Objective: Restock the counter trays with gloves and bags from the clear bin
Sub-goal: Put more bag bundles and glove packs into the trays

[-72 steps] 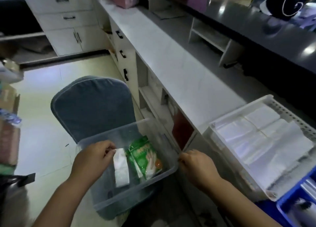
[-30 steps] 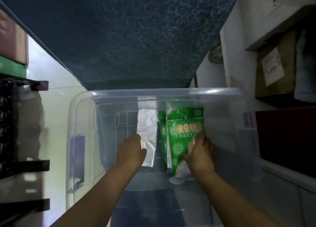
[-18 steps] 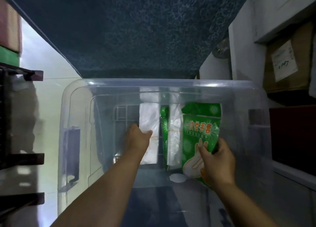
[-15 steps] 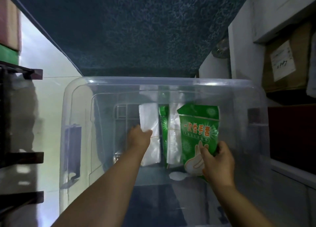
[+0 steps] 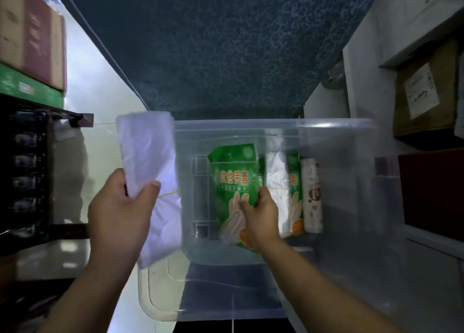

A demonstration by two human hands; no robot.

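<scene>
A single wide-angle camera on the person's head gives the only view. It faces forward and steeply down into the clear bin [image 5: 351, 182], which fills the middle and lower frame at close range. Both forearms enter from the bottom edge. The left hand [image 5: 120, 214], holding a white bag bundle [image 5: 148, 152], and the right hand [image 5: 261, 214], gripping a green glove pack [image 5: 234, 172], sit mid-frame, near enough for the pack's print to show. A blue chair cover [image 5: 213, 44] fills the top, stacked boxes [image 5: 32, 36] the left edge and a white cabinet [image 5: 364, 69] the right.
</scene>
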